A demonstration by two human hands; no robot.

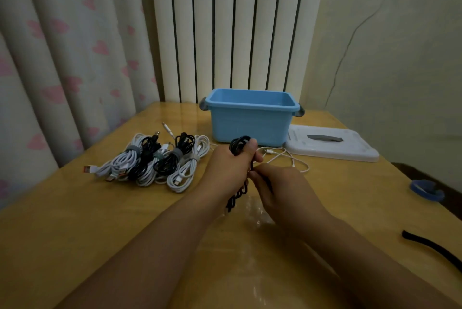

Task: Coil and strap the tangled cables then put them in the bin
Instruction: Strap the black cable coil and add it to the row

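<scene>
Head view: left hand [228, 167] has its grip closed around black cable [238, 146]; right hand [280, 186] pinches its strand.

Nothing readable is showing up anywhere here. The white lid [332, 145] lying beside the blue bin [251, 118] is carrying some faint raised marks near its left edge, but they're coming out too blurry to make out as letters. The cable plugs and the bin sides aren't showing any legible brand or number.
</scene>
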